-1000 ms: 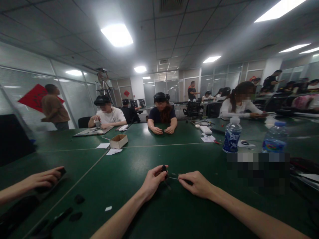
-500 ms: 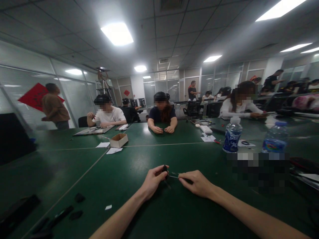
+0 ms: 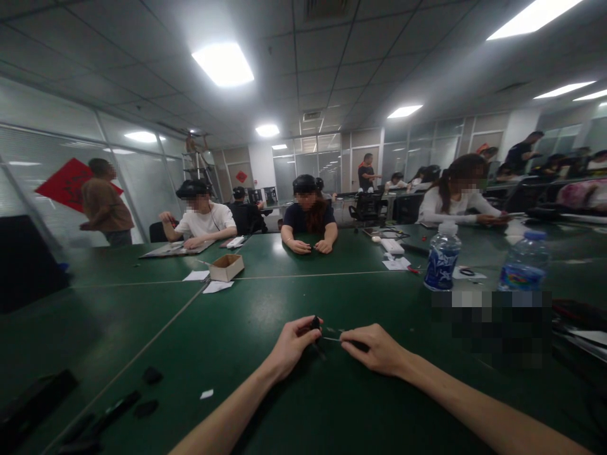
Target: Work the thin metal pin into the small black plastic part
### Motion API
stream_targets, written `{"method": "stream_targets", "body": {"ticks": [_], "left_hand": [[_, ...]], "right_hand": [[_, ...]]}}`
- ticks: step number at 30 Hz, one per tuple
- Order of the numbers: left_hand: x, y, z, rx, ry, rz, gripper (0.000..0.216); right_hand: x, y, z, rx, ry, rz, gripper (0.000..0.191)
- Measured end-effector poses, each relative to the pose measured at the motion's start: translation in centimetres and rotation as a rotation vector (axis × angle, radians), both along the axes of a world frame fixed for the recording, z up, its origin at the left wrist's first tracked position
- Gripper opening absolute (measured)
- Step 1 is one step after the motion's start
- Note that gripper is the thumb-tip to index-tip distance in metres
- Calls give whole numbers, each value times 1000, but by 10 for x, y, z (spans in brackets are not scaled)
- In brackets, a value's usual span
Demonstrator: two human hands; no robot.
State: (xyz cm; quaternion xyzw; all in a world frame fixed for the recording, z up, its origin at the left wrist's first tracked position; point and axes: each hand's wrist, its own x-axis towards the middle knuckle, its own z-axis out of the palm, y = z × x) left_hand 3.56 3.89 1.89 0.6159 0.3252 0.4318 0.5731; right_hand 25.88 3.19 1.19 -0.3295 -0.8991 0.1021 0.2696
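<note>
Just above the green table, my left hand [image 3: 294, 344] pinches a small black part [image 3: 315, 323] between thumb and fingers; its exact kind is too small to tell. My right hand [image 3: 374, 349] is closed around a screwdriver [image 3: 331, 339], whose thin metal shaft points left at the black part. Its dark handle is mostly hidden in my palm. Whether the tip touches the part, I cannot tell.
On the green table [image 3: 265, 417] lie a white paper scrap [image 3: 207, 394] and several black pieces [image 3: 152, 375] at left. A small open box [image 3: 226, 268] stands farther off. Two bottles [image 3: 442, 258] are at right. A person [image 3: 308, 215] sits opposite.
My hands and what they hold stay almost in place, with only a tiny shift. Across the table at left, the person in white has moved their arms slightly.
</note>
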Motion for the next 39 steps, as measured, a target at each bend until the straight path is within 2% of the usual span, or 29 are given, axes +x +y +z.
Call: {"method": "stream_targets", "body": {"ticks": [10,19,25,30,32,36,37,39], "left_hand": [[0,1,-5,57,29,33,25],[-2,3,-7,41,11,49,29],[-1,7,-12,17,30,63,33],[1,8,-9,-13,6,61,32],[2,7,-6,6,42,22,30],[3,6,-6,55,122,-37,27],[3,6,-7,35,87,-20,28],[3,8,-10,-32,-11,26,30]], "right_hand": [[1,1,-1,-5,-4,30,25],[-2,-3,3,-37,0,17,26],[-1,-2,2,-38,29,20,27],[-1,0,-1,-23,71,12,28],[1,3,-2,-22,140,-53,29],[5,11,-3,2,356,-321,33],[5,12,-3,-3,355,-318,33],[4,11,-3,-14,284,-207,30]]}}
